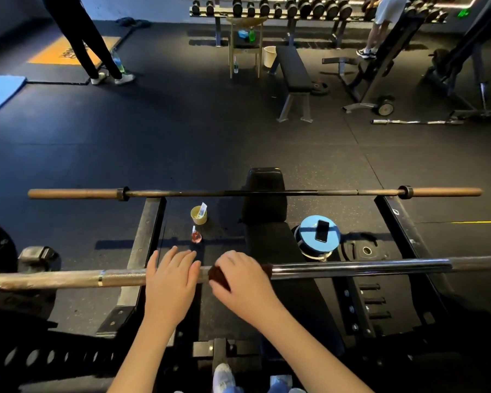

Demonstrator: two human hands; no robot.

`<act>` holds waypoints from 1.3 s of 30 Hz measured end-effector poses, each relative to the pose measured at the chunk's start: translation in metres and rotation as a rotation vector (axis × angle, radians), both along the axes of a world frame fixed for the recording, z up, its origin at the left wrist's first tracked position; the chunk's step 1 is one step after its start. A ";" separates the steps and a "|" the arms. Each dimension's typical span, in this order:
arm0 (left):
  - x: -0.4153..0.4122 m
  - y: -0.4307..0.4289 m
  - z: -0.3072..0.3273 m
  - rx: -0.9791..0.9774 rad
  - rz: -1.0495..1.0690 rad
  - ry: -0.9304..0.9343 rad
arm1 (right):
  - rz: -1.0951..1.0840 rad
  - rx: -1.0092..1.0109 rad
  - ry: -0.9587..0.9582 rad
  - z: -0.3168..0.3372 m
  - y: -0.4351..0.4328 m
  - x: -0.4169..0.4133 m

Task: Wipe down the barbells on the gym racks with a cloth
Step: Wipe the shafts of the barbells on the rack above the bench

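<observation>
Gym floor [182, 143], dark rubber; barbell [352, 268] lying on the rack [145, 236], long axis running left–right under our hands. Right hand [247, 285]: we are wrapping its fingers round the dark cloth [219, 277] on the barbell. Left hand [170, 279]: resting just beside, fingers relaxed over the barbell. We are judging the right hand nearer the rightward stretch.

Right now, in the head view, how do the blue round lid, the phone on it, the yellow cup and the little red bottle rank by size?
1. blue round lid
2. phone and yellow cup, which look about alike, so I won't rank them
3. little red bottle, smallest
</observation>
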State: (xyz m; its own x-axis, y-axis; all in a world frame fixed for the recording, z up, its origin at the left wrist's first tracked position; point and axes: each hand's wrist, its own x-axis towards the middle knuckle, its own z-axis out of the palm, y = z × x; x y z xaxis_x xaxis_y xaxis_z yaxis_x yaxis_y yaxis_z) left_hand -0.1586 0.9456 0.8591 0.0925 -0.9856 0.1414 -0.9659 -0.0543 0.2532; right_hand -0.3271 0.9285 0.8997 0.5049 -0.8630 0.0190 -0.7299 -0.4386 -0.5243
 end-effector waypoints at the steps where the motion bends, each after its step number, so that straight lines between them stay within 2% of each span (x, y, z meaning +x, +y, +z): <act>1: 0.000 0.000 0.000 0.001 0.001 0.008 | -0.026 0.010 -0.009 -0.004 0.001 -0.012; 4: -0.001 0.001 0.000 -0.023 0.007 0.031 | -0.240 -0.078 0.008 -0.017 0.012 -0.047; 6: -0.002 0.000 0.000 -0.043 0.011 0.029 | -0.343 -0.091 -0.002 -0.019 0.014 -0.041; 9: -0.003 -0.001 0.000 -0.024 0.011 0.009 | -0.219 -0.104 -0.024 -0.014 0.012 -0.010; 12: -0.003 -0.002 0.001 0.015 0.002 -0.004 | -0.149 -0.036 0.016 -0.012 0.008 -0.024; 17: -0.018 -0.004 0.000 0.072 -0.068 -0.001 | -0.600 -0.185 0.075 -0.026 0.021 -0.069; 19: -0.029 -0.005 0.000 0.068 -0.099 -0.021 | -0.553 -0.203 0.029 -0.030 0.021 -0.054; 23: -0.050 -0.008 -0.004 0.046 -0.186 -0.095 | -0.295 -0.253 0.013 -0.030 0.012 -0.068; 24: -0.053 -0.008 -0.006 0.031 -0.199 -0.102 | -0.317 -0.246 0.017 -0.031 0.012 -0.084; 26: -0.056 -0.008 -0.009 -0.002 -0.217 -0.107 | -0.503 -0.266 0.011 -0.032 0.016 -0.110; 29: -0.059 -0.008 -0.011 -0.055 -0.234 -0.127 | -0.719 -0.268 -0.047 -0.035 0.019 -0.103; 32: -0.068 -0.009 -0.010 -0.099 -0.266 -0.131 | -0.530 -0.253 -0.083 -0.036 0.018 -0.085; 34: -0.076 -0.010 -0.007 -0.098 -0.291 -0.113 | -0.392 -0.237 -0.063 -0.034 0.016 -0.100; 35: -0.078 -0.010 -0.006 -0.088 -0.295 -0.103 | -0.392 -0.240 -0.045 -0.034 0.015 -0.113; 39: -0.078 -0.010 -0.003 -0.091 -0.312 -0.070 | -0.743 -0.277 -0.072 -0.041 0.016 -0.139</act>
State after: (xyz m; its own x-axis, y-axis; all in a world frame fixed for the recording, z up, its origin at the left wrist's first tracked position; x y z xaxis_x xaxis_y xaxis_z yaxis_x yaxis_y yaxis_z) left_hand -0.2365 0.9360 0.8558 -0.2245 -0.9480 0.2258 -0.9477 0.2663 0.1760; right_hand -0.4664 0.9442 0.8587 -0.2116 -0.9324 0.2929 -0.8509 0.0284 -0.5245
